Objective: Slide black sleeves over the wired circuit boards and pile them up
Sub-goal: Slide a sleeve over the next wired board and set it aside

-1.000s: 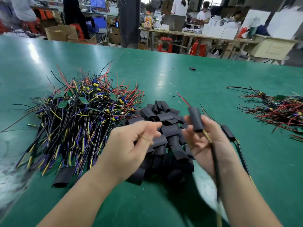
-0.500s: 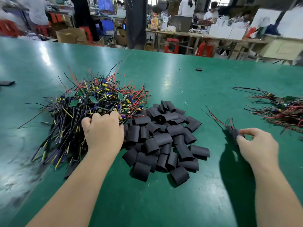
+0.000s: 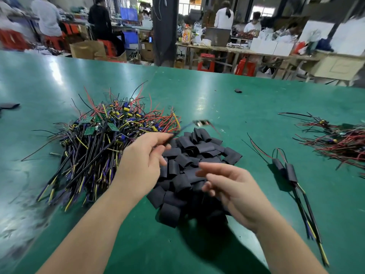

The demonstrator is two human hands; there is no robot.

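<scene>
Lying on the green counter (image 3: 217, 99), three groups of parts are shown around the two hands. A loose heap of black sleeves (image 3: 189, 153) is placed at the centre, with a large tangle of wired circuit boards (image 3: 102, 139) touching its left side.

The left hand (image 3: 142, 163) is held above the border between tangle and heap. One wired board (image 3: 201, 123) is pinched by its dark lead between thumb and forefinger. The board itself is blurred. It is carried beyond the fingertips, above the far edge of the sleeve heap and clear of the counter.

The right hand (image 3: 233, 188) is seen over the near right part of the heap, palm turned leftward, fingers loosely spread and nothing held. The held board is located ahead and to the left of this hand, well apart from it. Whether the fingertips touch the sleeves below cannot be told.

Two sleeved boards (image 3: 291, 173) are laid side by side to the right of the heap, their leads trailing toward the near edge. A second tangle of mostly red wires (image 3: 339, 141) is seen farther right. A small black scrap (image 3: 238, 90) lies alone on the far counter.
</scene>
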